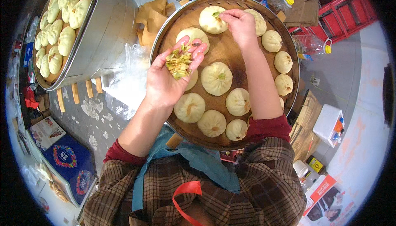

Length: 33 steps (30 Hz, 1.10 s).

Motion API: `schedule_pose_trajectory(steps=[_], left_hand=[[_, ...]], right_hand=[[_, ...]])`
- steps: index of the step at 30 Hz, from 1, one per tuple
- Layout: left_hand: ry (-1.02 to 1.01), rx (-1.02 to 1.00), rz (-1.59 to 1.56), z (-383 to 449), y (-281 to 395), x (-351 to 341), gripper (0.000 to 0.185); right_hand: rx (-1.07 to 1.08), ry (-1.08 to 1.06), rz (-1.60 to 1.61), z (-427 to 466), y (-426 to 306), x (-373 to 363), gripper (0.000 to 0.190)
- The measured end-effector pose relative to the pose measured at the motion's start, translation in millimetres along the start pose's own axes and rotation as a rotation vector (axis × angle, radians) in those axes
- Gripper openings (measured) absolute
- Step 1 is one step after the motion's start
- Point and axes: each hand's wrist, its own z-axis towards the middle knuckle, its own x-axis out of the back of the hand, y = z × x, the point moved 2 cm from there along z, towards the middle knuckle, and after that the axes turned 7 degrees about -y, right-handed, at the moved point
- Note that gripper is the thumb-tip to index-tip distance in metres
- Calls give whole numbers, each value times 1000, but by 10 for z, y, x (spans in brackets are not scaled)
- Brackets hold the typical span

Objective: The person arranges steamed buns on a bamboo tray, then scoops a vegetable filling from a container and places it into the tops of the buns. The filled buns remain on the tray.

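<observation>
My left hand [173, 74] is turned palm up over the left part of a round steamer tray [224, 148], cupping a small heap of chopped leafy vegetable [179, 61]. At the tray's far side the fingertips of my right hand [239, 24] touch the top of a steamed bun [210, 23], where a green leaf piece [216, 15] shows. Nearer to me, another bun [216, 79] bears a green piece on its crown. Several pleated buns, some smaller, line the tray's right and near sides. One bun [198, 37] is partly hidden behind my left fingers.
At the left stands a tall metal steamer [108, 34] topped with many buns [66, 41]. Between the steamers lie a brown cloth [153, 17] and clear plastic bags [131, 71]. Plastic bottles [309, 45], a red crate [346, 17] and a white foam box [328, 123] are at the right.
</observation>
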Motion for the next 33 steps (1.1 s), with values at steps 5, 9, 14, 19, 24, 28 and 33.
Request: schedule_pose_trajectory(steps=[5,9,14,19,24,28,33], left_hand=[[-40,-1,40,-12,22,18,45],[-80,-3,-21,18,8,-4,44],[-113,-67,-87,101,-17,-115,45],[-190,-35,-123,121,-213,-221,46],[-172,0,-53,133,-460,-236,49],[-151,25,-102,154,-588,-205,48],[-164,111,-154,191,-692,-111,47]], right_hand=[[-32,79,-328,-54,-26,18,19],[7,143,-479,-168,-211,73,21],[54,47,-74,-714,-580,8,15],[216,-166,-32,-1395,-806,-245,14],[341,-42,-140,-1516,-753,-197,13],[279,-50,42,-1533,-708,-41,10],[-28,-139,365,-1506,-680,120,8]])
